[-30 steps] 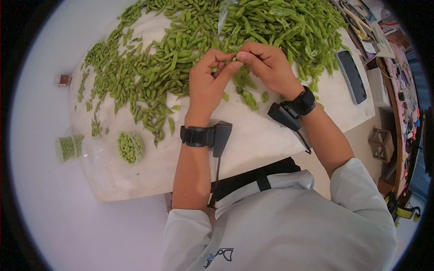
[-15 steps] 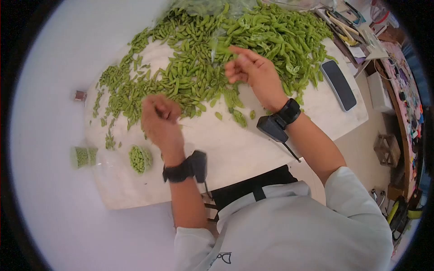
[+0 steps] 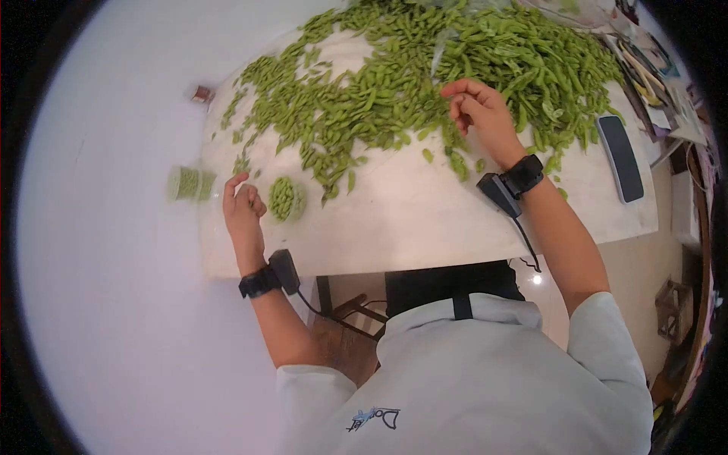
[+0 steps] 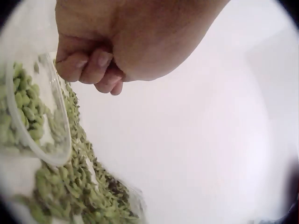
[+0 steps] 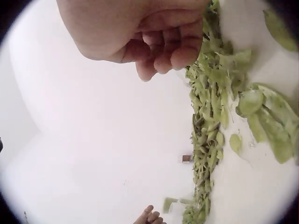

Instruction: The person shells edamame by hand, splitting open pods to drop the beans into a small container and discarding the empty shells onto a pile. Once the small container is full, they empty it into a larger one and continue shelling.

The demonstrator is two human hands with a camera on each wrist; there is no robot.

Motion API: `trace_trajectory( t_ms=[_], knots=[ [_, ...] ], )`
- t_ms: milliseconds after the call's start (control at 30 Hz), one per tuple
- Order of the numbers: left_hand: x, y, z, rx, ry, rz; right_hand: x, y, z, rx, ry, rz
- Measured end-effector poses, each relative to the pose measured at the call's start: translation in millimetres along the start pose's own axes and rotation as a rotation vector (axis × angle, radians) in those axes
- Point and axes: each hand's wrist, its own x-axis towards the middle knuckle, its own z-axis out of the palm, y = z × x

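Observation:
My left hand (image 3: 244,216) is raised at the table's left end, beside a clear cup of shelled green beans (image 3: 281,199). In the left wrist view its fingers (image 4: 96,70) curl toward the palm, close by the cup's rim (image 4: 65,135); whether anything lies inside them I cannot tell. Over the near edge of the bean pod heap (image 3: 379,98) hovers my right hand (image 3: 489,121), its fingers loosely bent. No thing shows between those fingers in the right wrist view. Below it lie several loose pods (image 5: 268,119) on the pale tabletop.
A second clear container of green beans (image 3: 184,183) stands at the far left, near a small brown item (image 3: 202,94). A phone (image 3: 620,159) lies at the right end. Behind it are papers and tools (image 3: 644,76). A wooden stool (image 3: 356,311) stands beneath the table's front edge.
My left hand has left the right hand and swung left to beside the bean cup. The right hand has drawn apart, its fingers loosened. The head view has shifted.

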Motion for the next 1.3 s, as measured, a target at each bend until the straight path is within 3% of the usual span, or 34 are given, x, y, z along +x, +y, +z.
trace_trajectory(
  t_ms=[100,233,433,633,833,933,1033,1133,1300],
  knots=[
    [8,-12,-13,0.074,-0.024,-0.018,-1,6,2,-0.053,-0.026,0.012],
    [15,-18,-15,0.391,-0.062,0.096,0,8,1,-0.085,-0.038,0.028],
    [9,-18,-9,0.531,-0.086,0.087,2,12,-1,-0.098,-0.031,0.028],
    [-17,-29,-6,0.93,-0.35,0.369,2,10,-1,-0.114,-0.034,0.028],
    [-53,-15,-3,1.091,-0.333,0.367,0,9,0,-0.153,-0.029,0.027],
    [-52,-12,-7,1.029,-0.289,0.389,0,10,3,-0.155,-0.021,0.03],
    [-56,-8,0,1.053,-0.31,0.277,-1,9,1,-0.151,-0.011,0.04],
    [-52,-9,5,0.981,-0.163,0.39,0,8,0,-0.157,-0.012,0.041],
    [-34,15,41,0.75,-0.214,0.485,0,10,1,-0.169,-0.015,0.016]
  ],
)
